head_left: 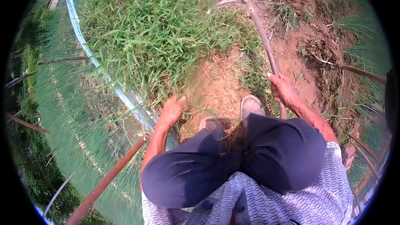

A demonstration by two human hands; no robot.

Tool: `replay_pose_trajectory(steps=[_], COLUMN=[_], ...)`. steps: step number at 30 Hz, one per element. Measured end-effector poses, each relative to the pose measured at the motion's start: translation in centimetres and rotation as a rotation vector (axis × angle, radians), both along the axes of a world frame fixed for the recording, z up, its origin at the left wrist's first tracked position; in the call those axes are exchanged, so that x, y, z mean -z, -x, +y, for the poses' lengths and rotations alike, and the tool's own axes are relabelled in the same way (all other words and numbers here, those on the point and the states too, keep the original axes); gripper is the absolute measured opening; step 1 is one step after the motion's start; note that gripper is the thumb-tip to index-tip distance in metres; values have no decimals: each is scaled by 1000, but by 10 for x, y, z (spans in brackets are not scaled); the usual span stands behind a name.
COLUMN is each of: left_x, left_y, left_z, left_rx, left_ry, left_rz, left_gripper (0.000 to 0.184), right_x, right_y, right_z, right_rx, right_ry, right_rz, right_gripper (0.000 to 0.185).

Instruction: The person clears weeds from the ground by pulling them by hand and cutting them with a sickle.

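In the head view, my right hand (284, 90) is closed round the wooden handle of a hoe-like tool (263, 37). The tool's handle slants up and left to a curved metal blade, which lies by the edge of the grass. My left hand (173, 109) is low at the near edge of the green grass (154, 37), beside bare reddish soil (216, 81). Its fingers point toward the grass and soil; whether they hold anything is too blurred to make out.
A pale blue plastic strip (79, 31) runs down the left side. A rusty pole (108, 179) slants up from the lower left. My sandalled feet (251, 105) stand on the soil below my bent knees. Uprooted clumps (325, 54) lie at the right.
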State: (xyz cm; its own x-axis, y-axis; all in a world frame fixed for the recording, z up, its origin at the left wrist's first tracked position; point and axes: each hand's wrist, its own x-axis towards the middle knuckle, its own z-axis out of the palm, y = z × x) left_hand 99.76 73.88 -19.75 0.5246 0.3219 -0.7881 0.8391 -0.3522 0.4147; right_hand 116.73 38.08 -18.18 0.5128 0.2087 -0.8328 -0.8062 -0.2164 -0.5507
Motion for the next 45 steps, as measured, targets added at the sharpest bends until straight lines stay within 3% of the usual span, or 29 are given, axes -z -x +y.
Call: replay_pose_trajectory(steps=[1, 2, 4, 6, 7, 10, 12, 15, 17, 18, 19, 20, 21, 22, 23, 25, 26, 28, 29, 31, 32, 34, 35, 38, 41, 44, 45], left_x=[-1, -5, -64, -111, -132, -166, -163, -143, -124, -95, -72, -47, -24, -4, 14, 17, 15, 36, 44, 45, 41, 6, 6, -10, -20, -12, -16], left_y=[-3, -3, -27, -30, -37, -68, -79, -120, -172, -183, -193, -202, -208, -209, -211, -215, -215, -225, -225, -224, -216, -203, -186, -160, -168, -164, -164], left_z=[-12, -19, -51, -74, -79, -65, -55, -55, -72, -76, -81, -86, -92, -93, -83, -66, -61, -44, -30, -11, -11, -16, 0, 42, 59, 65, 59], left_rx=[137, 140, 276, 524, 679, 628, 550, 1164, 1454, 1495, 1518, 1540, 1556, 1552, 1495, 1388, 1338, 1501, 1493, 1657, 1660, 1645, 1598, 1479, 1400, 1373, 1358], left_ry=[-185, -195, 128, 403, 294, 130, 121, 22, -109, -217, -314, -321, -595, -859, -877, -895, -904, -1038, -1038, -892, -885, -746, -711, -758, -786, -824, -804], left_rz=[-116, -104, -98, 97, 200, 230, 218, -104, -43, -155, -325, -328, -298, -261, -205, -64, -87, -76, -74, -624, -623, -229, -318, -431, -569, -626, -510], left_gripper=[51, 51, 45, 41, 42, 41, 43, 48, 53, 56, 68, 68, 76, 83, 88, 92, 79, 51, 51, 25, 25, 15, 8, 8, 5, 7, 7], right_x=[12, 25, 52, 37, 41, 42, 49, 57, 65, 74, 78, 83, 75, 60, 54, 80, 91, 73, 82, 79, 62, 53, 58, 56, 52, 59, 61], right_y=[9, 20, 50, 50, 51, 32, 27, 52, 65, 71, 74, 72, 64, 55, 51, 61, 62, 53, 59, 69, 80, 108, 124, 140, 85, 27, 15], right_z=[-8, -17, -40, -33, -32, -21, -24, -38, -37, -36, -32, -32, -31, -29, -29, -23, -22, -15, -19, -35, -46, -73, -89, -102, -63, -13, -1], right_rx=[-110, -219, -188, -183, -219, -232, -231, -219, -245, -272, -298, -351, -329, -221, -118, -135, -161, -299, -339, -388, -372, -343, -328, -263, -129, -73, -110], right_ry=[14, 28, 19, 17, 14, 23, 34, -9, -42, -8, 28, 91, 88, 26, -35, 3, 37, 128, 169, 209, 207, 210, 218, 165, 80, 50, 57], right_rz=[-8, -17, 49, 67, 15, -26, 44, 81, -16, -66, -115, -109, -107, 61, 231, 151, 51, -68, -192, -316, -221, -142, -140, -149, 60, -75, -135], right_gripper=[22, 23, 21, 26, 29, 29, 27, 29, 34, 38, 43, 42, 42, 43, 44, 45, 46, 47, 48, 49, 50, 50, 49, 48, 47, 47, 48])
